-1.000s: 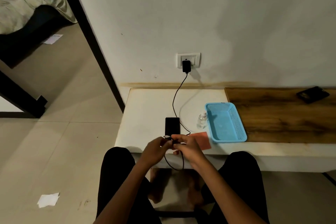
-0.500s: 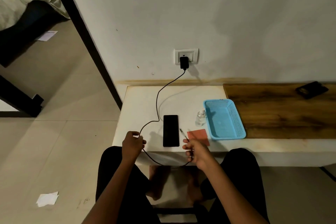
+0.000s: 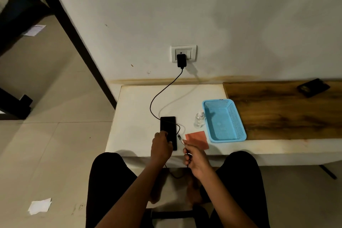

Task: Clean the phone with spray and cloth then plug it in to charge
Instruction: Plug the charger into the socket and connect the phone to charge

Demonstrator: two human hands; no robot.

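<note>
The phone (image 3: 168, 131) lies flat, screen dark, near the front edge of the worktop (image 3: 137, 113), its long axis running front to back so that its near short end, where I take the charging port to be, points at the person. The left hand (image 3: 161, 147) rests on that near end, fingers curled over the phone's left side and lower face, gripping it in place. The right hand (image 3: 194, 159) is just right of the phone's near corner and pinches the cable (image 3: 157, 98) close behind its plug (image 3: 179, 138), whose tip points up and away, angled toward the phone's right edge but not touching it. The plug sits beside the phone, not in line with its short end, so it seems the plug must be swung round to face the near end, along the long axis, before it can go in. The right hand is the one placed to do that; the left is the nearer to the phone and steadies it.

The cable crosses the phone's far end, climbs to the charger (image 3: 181, 60) in the wall socket (image 3: 192, 52), and loops below the front edge.

Counted: one phone, one cable, one charger, one red cloth (image 3: 199, 138) just right of the plug, one spray bottle (image 3: 199, 119) touching or just beside one blue basket (image 3: 238, 116). A dark object (image 3: 313, 87) lies at the far right; I cannot tell what.
</note>
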